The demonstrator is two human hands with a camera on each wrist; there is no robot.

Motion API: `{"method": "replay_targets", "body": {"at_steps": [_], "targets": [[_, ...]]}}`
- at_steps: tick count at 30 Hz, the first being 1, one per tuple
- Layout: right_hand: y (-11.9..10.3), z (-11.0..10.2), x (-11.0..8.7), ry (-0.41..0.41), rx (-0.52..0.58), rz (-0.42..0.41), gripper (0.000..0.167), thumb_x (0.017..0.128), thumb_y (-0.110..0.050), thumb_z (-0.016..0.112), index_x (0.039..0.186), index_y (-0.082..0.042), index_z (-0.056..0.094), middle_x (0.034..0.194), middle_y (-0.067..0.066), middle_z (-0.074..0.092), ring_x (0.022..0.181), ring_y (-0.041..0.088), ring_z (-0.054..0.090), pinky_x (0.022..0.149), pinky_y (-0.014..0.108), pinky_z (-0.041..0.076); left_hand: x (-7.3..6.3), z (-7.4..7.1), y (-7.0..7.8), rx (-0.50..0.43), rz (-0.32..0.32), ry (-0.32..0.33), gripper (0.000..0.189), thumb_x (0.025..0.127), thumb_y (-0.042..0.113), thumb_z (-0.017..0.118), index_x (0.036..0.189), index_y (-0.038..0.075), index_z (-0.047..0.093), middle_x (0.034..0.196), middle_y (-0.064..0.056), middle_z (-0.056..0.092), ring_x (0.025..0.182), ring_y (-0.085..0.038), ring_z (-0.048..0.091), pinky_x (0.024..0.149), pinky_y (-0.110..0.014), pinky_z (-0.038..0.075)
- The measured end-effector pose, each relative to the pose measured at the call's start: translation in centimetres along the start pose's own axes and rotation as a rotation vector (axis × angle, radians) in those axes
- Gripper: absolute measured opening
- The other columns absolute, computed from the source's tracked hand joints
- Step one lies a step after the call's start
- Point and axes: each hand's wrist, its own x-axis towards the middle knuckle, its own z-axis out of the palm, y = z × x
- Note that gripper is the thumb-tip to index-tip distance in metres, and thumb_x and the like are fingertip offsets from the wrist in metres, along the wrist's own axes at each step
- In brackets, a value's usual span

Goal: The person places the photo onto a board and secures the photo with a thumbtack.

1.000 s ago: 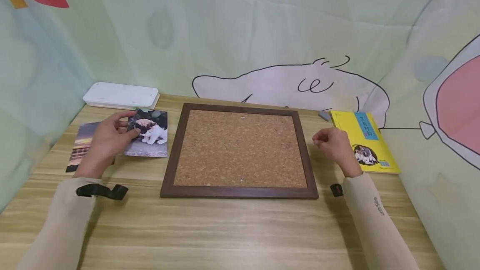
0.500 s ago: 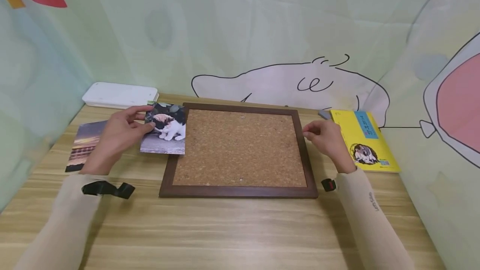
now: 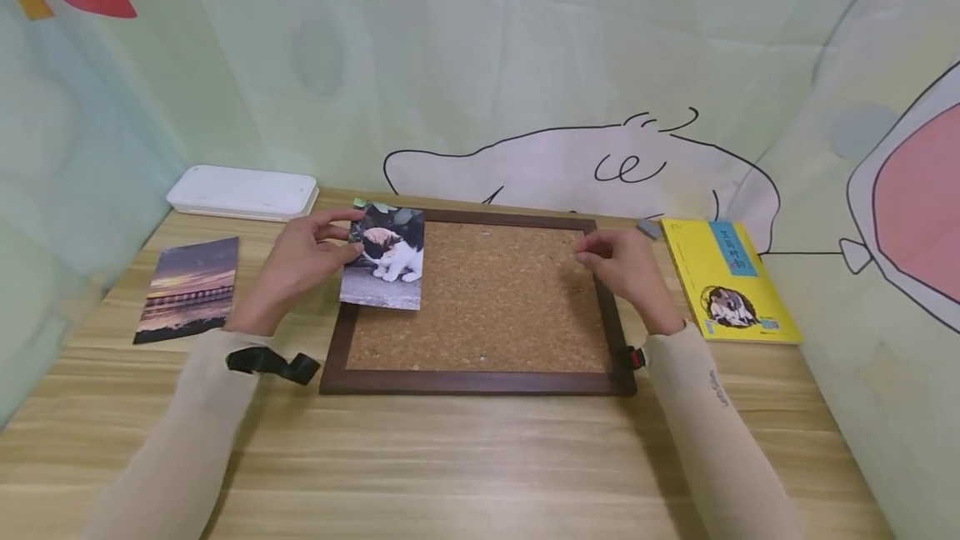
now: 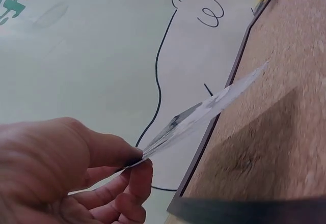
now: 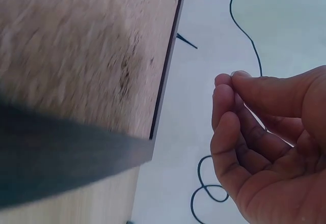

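I judge the work early: my left hand (image 3: 298,263) pinches the cat photo (image 3: 390,261) above the board (image 3: 487,302) at ten o'clock, not yet laid; my right hand (image 3: 632,275), fingers curled, no load visible, hovers at two; the sunset photo (image 3: 187,290) lies off-board at nine, untouched.

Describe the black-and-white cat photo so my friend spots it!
Find the rectangular brown-framed cork board. Over its left side, a left hand pinches the cat photo. The rectangular purple-orange sunset photo lies flat; this one's held up.

Tilted cat photo (image 3: 392,267) above corkboard (image 3: 510,307)
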Motion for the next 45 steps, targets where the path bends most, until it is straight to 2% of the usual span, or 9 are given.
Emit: {"method": "replay_targets", "body": {"at_steps": [3, 6, 11, 16, 21, 26, 31, 35, 45], "targets": [[-0.5, 0.4, 0.3, 0.005, 0.005, -0.005, 0.014, 0.102, -0.010, 0.072, 0.108, 0.000, 0.079, 0.107, 0.021, 0.080, 0.090, 0.029, 0.069, 0.076, 0.029, 0.051, 0.3, 1.0, 0.5, -0.001, 0.001, 0.002, 0.054, 0.099, 0.015, 0.073, 0.152, 0.015, 0.061, 0.133, -0.023, 0.070, 0.090, 0.000, 0.066, 0.072, -0.019, 0.052], [-1.1, 0.7, 0.6, -0.004, 0.010, -0.007, 0.013, 0.102, -0.010, 0.072, 0.108, -0.001, 0.079, 0.106, 0.019, 0.080, 0.089, 0.028, 0.067, 0.076, 0.029, 0.050, 0.4, 1.9, 0.9, 0.004, -0.002, 0.000, 0.052, 0.099, 0.015, 0.073, 0.150, 0.015, 0.062, 0.129, -0.021, 0.069, 0.098, -0.011, 0.063, 0.072, -0.020, 0.050], [-2.1, 1.3, 1.1, -0.015, 0.023, -0.017, 0.012, 0.103, -0.011, 0.072, 0.107, -0.002, 0.079, 0.103, 0.017, 0.080, 0.088, 0.028, 0.067, 0.075, 0.031, 0.049, 0.6, 2.9, 0.9, 0.010, -0.009, -0.021, 0.052, 0.099, 0.014, 0.073, 0.150, 0.015, 0.062, 0.126, -0.020, 0.067, 0.102, -0.023, 0.058, 0.072, -0.023, 0.048], [-3.0, 2.1, 1.5, -0.036, 0.063, 0.012, 0.012, 0.103, -0.012, 0.072, 0.107, -0.004, 0.080, 0.104, 0.014, 0.079, 0.089, 0.025, 0.066, 0.075, 0.032, 0.050, 0.7, 3.4, 0.4, 0.010, -0.011, -0.037, 0.052, 0.100, 0.014, 0.072, 0.150, 0.014, 0.061, 0.126, -0.019, 0.067, 0.101, -0.023, 0.059, 0.073, -0.023, 0.049], [-3.8, 3.0, 2.0, -0.048, 0.086, -0.001, 0.012, 0.103, -0.012, 0.073, 0.107, -0.004, 0.080, 0.106, 0.014, 0.080, 0.091, 0.025, 0.067, 0.076, 0.032, 0.050, 0.9, 4.2, -0.3, 0.014, 0.001, -0.047, 0.051, 0.101, 0.015, 0.073, 0.150, 0.009, 0.061, 0.130, -0.023, 0.067, 0.109, -0.025, 0.063, 0.078, -0.019, 0.050], [-4.7, 3.5, 2.5, -0.075, 0.118, -0.001, 0.014, 0.103, -0.014, 0.072, 0.109, -0.004, 0.080, 0.105, 0.012, 0.080, 0.088, 0.022, 0.064, 0.074, 0.031, 0.049, 1.2, 4.9, -1.1, 0.046, 0.050, -0.048, 0.049, 0.101, 0.012, 0.073, 0.148, 0.005, 0.062, 0.133, -0.028, 0.071, 0.094, -0.017, 0.072, 0.076, -0.016, 0.052], [-5.3, 3.9, 3.0, -0.082, 0.150, -0.014, 0.012, 0.102, -0.012, 0.073, 0.106, -0.004, 0.080, 0.101, 0.013, 0.079, 0.082, 0.020, 0.061, 0.070, 0.029, 0.048, 1.3, 5.8, -1.6, 0.139, 0.128, 0.008, 0.045, 0.099, 0.010, 0.075, 0.142, 0.005, 0.067, 0.127, -0.028, 0.073, 0.094, -0.027, 0.077, 0.076, -0.023, 0.054], [-5.6, 4.4, 3.3, -0.087, 0.162, -0.040, 0.012, 0.102, -0.010, 0.073, 0.106, -0.002, 0.081, 0.103, 0.015, 0.080, 0.084, 0.020, 0.064, 0.071, 0.027, 0.049, 1.1, 6.4, -1.6, 0.195, 0.170, 0.036, 0.040, 0.098, 0.009, 0.076, 0.137, 0.004, 0.071, 0.120, -0.026, 0.074, 0.094, -0.034, 0.075, 0.076, -0.031, 0.053], [-7.1, 6.3, 4.0, -0.130, 0.168, -0.054, 0.012, 0.102, -0.011, 0.072, 0.108, -0.004, 0.080, 0.106, 0.012, 0.079, 0.092, 0.022, 0.067, 0.078, 0.029, 0.051, 1.1, 6.6, -1.6, 0.292, 0.167, 0.019, 0.034, 0.099, 0.011, 0.074, 0.132, 0.005, 0.075, 0.112, -0.022, 0.069, 0.085, -0.026, 0.063, 0.076, -0.033, 0.045]]}}
